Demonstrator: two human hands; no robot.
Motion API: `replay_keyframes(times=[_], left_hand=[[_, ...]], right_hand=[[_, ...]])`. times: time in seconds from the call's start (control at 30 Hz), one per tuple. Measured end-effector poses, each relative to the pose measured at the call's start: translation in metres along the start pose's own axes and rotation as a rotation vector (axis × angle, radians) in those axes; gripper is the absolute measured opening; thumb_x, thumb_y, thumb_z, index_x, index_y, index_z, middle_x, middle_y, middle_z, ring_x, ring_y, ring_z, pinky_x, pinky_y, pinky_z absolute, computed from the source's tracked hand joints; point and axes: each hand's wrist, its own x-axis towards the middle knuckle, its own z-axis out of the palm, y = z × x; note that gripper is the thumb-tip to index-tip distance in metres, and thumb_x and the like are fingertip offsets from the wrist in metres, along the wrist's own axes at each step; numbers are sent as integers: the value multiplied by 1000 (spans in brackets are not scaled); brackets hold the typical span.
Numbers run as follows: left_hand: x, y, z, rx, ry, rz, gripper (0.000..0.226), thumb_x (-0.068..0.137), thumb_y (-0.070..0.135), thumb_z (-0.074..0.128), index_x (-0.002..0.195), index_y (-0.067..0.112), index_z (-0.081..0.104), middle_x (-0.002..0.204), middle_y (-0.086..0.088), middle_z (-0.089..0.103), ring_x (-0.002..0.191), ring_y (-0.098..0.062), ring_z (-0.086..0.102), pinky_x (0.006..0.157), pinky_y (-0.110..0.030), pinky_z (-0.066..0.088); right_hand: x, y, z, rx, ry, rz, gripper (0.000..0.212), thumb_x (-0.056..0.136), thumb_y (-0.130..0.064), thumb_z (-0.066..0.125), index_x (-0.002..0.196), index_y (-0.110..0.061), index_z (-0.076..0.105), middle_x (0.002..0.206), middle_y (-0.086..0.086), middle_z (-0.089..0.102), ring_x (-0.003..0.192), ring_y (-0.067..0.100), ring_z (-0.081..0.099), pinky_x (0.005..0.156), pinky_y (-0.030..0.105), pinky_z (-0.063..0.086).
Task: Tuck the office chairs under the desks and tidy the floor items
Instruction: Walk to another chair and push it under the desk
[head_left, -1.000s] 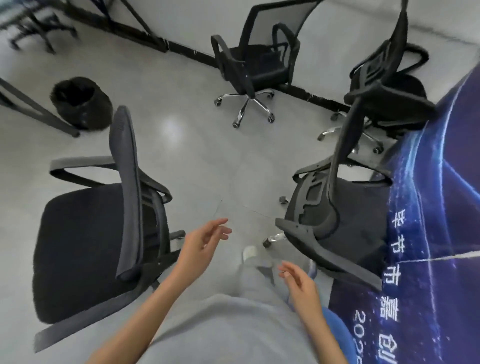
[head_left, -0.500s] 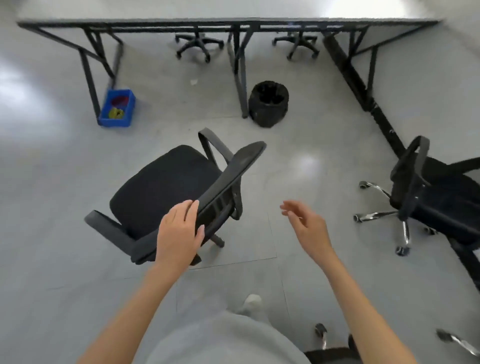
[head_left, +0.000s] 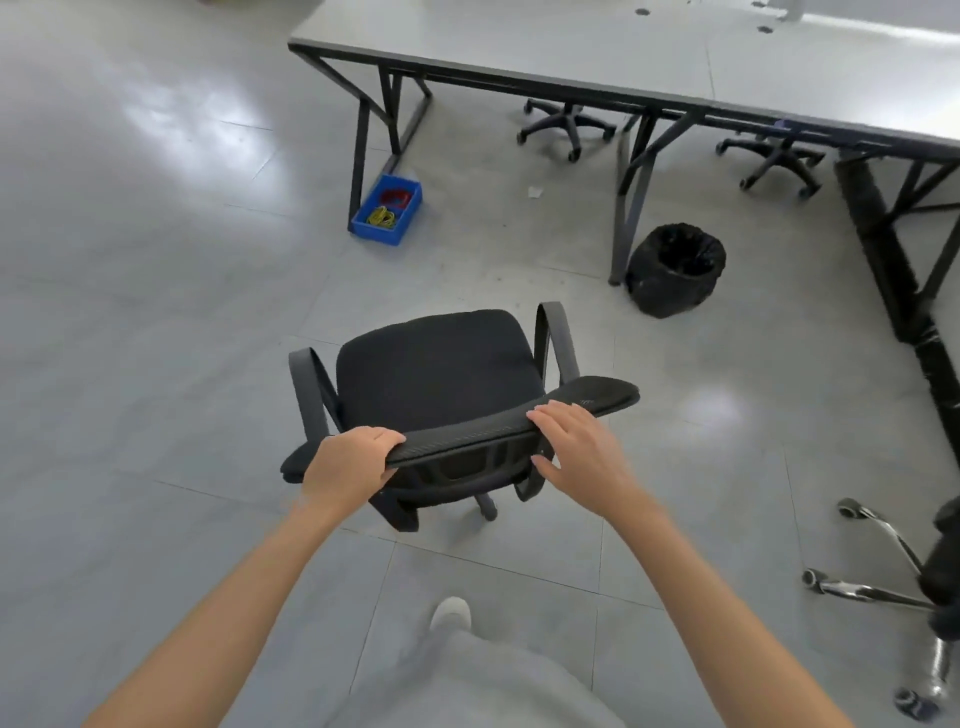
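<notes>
Basically head view only: office chair (head_left: 441, 374) stands on the floor directly ahead of the person, seat facing away toward the counter (head_left: 675, 57), backrest top edge running left-right right under both hands. Left hand (head_left: 348, 465) curls over the left end of the backrest top, fingers wrapped on it; right hand (head_left: 582, 449) lies on the right part, fingers over the edge, thumb behind, gripping it too by the look. Both equally near, chair centred between them. Counter opening lies forward and slightly right, well apart from the chair; blue bin (head_left: 387, 210) by the left leg, black trash can (head_left: 675, 270) beside the middle leg, near the likely push path. Second chair's chrome base (head_left: 872, 582) at far right.
</notes>
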Motion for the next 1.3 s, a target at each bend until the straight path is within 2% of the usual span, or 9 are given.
replay_keyframes(times=[0.07,0.13,0.23,0.37,0.5,0.8,1.1,1.3], left_hand=[[7,-28,-6,-1,-6,13,27,71,13,73,97,16,69,93,-1,73,80,-25,69,62,-35,56],[14,-53,-12,8,-10,27,27,69,11,74,95,17,69,92,1,72,79,-25,68,61,-35,55],[30,-84,-19,8,-1,47,28,65,8,76,91,17,70,89,2,73,77,-24,68,60,-33,54],[52,-109,-25,20,28,110,28,61,7,78,87,17,71,84,2,73,72,-22,69,57,-30,53],[72,-120,-23,2,31,102,25,63,7,75,86,16,71,83,1,73,72,-24,68,56,-30,53],[146,-144,-25,4,45,107,23,65,9,74,86,18,71,81,2,73,70,-24,67,55,-30,54],[246,-198,-36,47,36,123,34,50,4,80,78,20,68,75,7,71,67,-19,68,48,-27,52],[311,-240,-52,73,6,150,39,43,0,81,76,18,69,73,5,71,65,-16,68,49,-23,53]], right_hand=[[14,-7,8,-48,0,-16,42,67,-15,77,106,-6,64,103,7,69,97,25,65,90,39,50],[28,-16,16,-51,-8,14,29,68,-14,73,96,-8,66,90,4,71,82,24,67,74,34,55],[51,-25,26,-40,-40,85,15,74,-16,66,89,-11,66,78,2,70,68,24,65,54,30,50],[76,-32,34,-98,-19,165,14,66,-19,75,79,-18,69,65,-4,69,56,19,64,43,23,43],[96,-31,36,-125,18,196,21,58,-21,81,77,-21,71,64,-8,69,54,15,64,42,18,42],[162,-3,38,-125,63,222,24,57,-21,81,79,-21,72,66,-8,71,57,15,66,45,18,46],[256,12,47,-122,166,232,28,40,-18,84,64,-18,69,54,-7,65,46,13,60,39,17,42],[325,14,55,-114,109,246,30,36,-17,84,58,-17,63,52,-5,60,45,15,57,38,18,42]])
